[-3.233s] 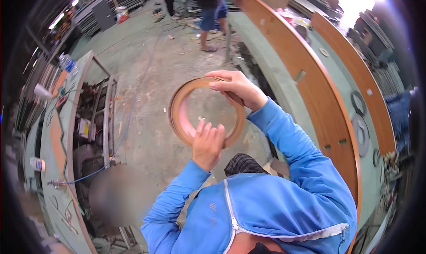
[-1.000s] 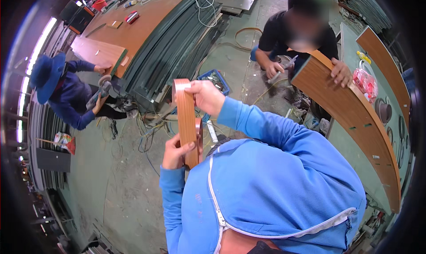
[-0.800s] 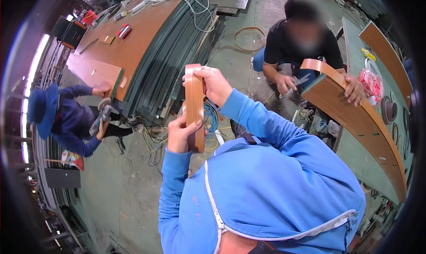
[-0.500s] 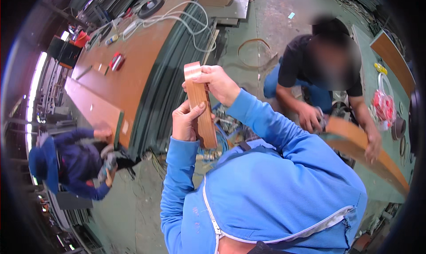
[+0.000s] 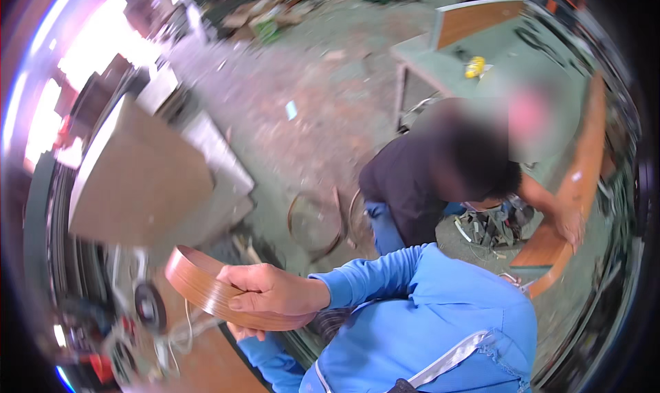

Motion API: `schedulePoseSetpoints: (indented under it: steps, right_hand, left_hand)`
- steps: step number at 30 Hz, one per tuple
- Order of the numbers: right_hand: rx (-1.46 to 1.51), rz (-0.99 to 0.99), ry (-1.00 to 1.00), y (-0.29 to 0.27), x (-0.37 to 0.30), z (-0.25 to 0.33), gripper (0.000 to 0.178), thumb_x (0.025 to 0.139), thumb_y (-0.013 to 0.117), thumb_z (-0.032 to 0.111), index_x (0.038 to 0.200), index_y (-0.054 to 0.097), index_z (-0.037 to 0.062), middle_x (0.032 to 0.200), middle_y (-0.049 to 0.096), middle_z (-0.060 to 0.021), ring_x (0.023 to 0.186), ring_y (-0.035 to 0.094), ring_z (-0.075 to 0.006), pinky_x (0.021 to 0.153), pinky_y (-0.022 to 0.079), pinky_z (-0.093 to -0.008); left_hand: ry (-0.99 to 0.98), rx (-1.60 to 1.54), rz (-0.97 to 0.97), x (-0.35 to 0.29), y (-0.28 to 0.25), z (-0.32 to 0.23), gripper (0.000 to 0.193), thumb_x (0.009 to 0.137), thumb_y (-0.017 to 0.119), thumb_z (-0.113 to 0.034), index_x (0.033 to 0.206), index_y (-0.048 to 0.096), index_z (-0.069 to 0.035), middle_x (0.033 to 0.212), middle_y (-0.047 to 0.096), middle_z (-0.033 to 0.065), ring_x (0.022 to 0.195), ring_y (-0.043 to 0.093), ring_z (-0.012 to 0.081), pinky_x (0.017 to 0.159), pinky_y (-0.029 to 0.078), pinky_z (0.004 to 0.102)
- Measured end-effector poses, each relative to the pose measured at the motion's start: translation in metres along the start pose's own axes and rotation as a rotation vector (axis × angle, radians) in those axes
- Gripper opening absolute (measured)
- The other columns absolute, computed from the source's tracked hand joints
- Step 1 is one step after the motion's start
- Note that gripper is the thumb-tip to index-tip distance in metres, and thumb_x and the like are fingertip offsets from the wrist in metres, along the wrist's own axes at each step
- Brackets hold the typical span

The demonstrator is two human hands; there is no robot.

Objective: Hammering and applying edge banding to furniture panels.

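At near left, one ring-shaped roll of brown wood-grain strip (image 5: 205, 288) is held — the left hand (image 5: 245, 332) is mostly hidden, its grip not discernible; the right hand (image 5: 273, 290) is clasped around it. Grey concrete floor (image 5: 330, 84) is spread beyond. At right, one long brown wood-grain panel (image 5: 586, 167) is touched along its edge by one black-shirted co-worker (image 5: 409, 180).

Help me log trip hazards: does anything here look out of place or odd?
Yes: thin brown strip lies in loose loops on the floor beside the crouching co-worker, a possible foot snag. A small pale-blue piece lies stray there. The roll in the right hand looks undamaged.
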State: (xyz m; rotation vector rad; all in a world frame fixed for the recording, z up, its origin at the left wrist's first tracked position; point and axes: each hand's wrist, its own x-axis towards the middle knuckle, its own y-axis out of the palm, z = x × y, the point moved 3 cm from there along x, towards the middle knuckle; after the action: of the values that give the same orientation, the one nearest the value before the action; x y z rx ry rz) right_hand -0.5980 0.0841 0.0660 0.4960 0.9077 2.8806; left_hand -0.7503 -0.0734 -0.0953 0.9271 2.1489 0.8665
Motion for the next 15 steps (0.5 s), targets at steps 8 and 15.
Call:
schedulePoseSetpoints:
  steps: [8, 15]
  right_hand:
    - [-0.090, -0.438, -0.611, -0.131, 0.022, 0.157, 0.031, 0.094, 0.054, 0.017, 0.118, 0.048, 0.0004, 0.083, 0.064, -0.0132, 0.064, 0.065, -0.0203, 0.052, 0.055, -0.0317]
    - [-0.895, -0.862, -0.534, -0.238, 0.038, 0.235, 0.025, 0.087, 0.066, 0.021, 0.100, 0.053, 0.0030, 0.076, 0.060, -0.0038, 0.050, 0.054, -0.0096, 0.046, 0.043, -0.0206]
  left_hand:
    - [-0.094, -0.365, 0.055, 0.247, 0.022, -0.087, 0.050, 0.088, 0.052, 0.003, 0.136, 0.043, -0.005, 0.111, 0.057, 0.0195, 0.095, 0.060, 0.0258, 0.086, 0.052, 0.0350]
    - [0.105, 0.432, 0.884, 0.396, 0.151, -0.113, 0.062, 0.079, 0.059, -0.008, 0.138, 0.042, -0.004, 0.101, 0.057, 0.0199, 0.059, 0.060, 0.0207, 0.044, 0.050, 0.0259]
